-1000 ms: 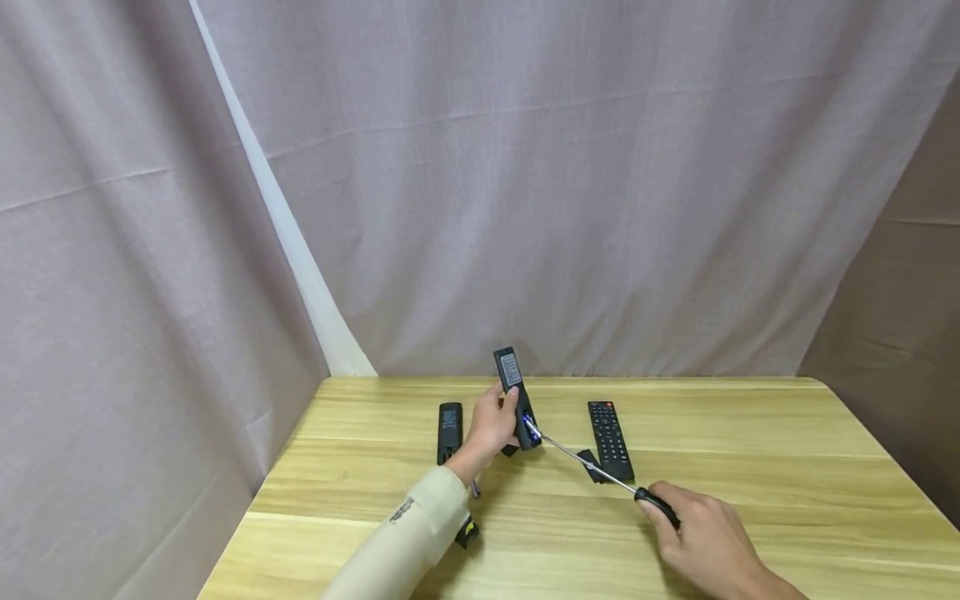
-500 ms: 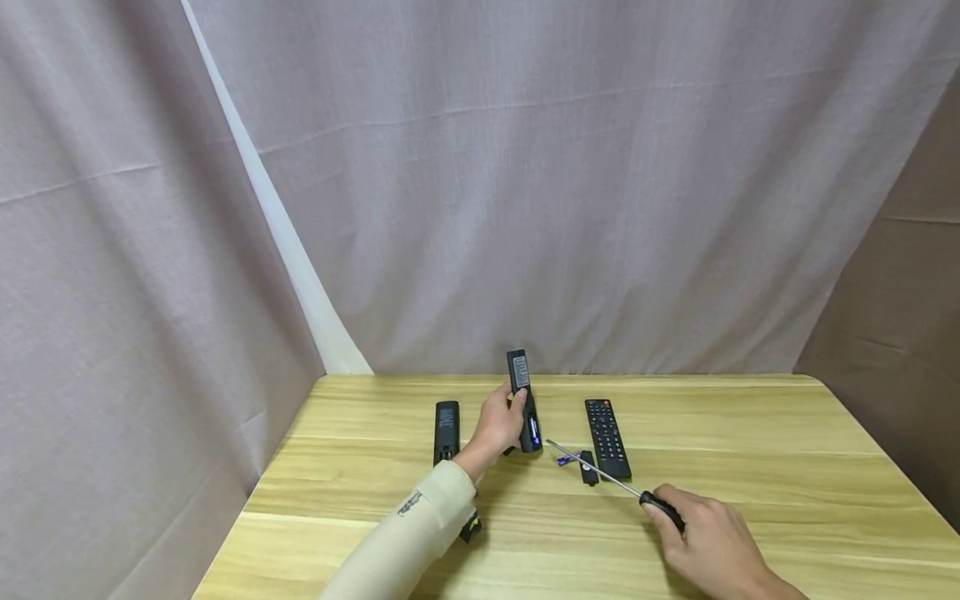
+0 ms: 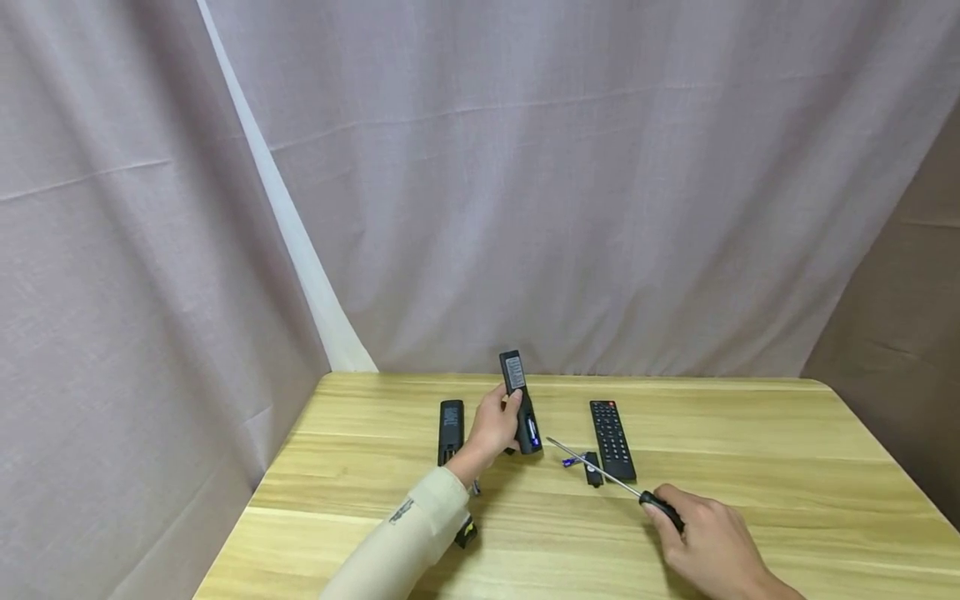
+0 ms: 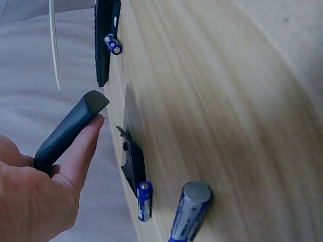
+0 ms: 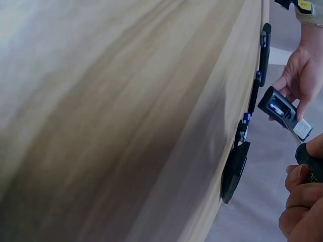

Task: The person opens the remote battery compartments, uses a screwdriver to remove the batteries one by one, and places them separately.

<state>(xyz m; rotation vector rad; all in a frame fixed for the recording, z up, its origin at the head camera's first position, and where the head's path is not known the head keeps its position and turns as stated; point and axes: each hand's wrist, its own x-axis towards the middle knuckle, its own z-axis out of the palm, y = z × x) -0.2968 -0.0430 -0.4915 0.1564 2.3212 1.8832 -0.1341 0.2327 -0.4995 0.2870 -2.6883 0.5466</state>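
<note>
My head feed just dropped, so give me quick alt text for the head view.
On a wooden table, the left hand holds a black remote tilted up on end, a blue battery showing in its open back. The right hand grips a screwdriver, its tip near a loose battery. Two more remotes lie flat: one on the left, one on the right.

Light wooden table (image 3: 750,467) against mauve draped curtains (image 3: 525,208), a white strip (image 3: 300,250) at left.
</note>
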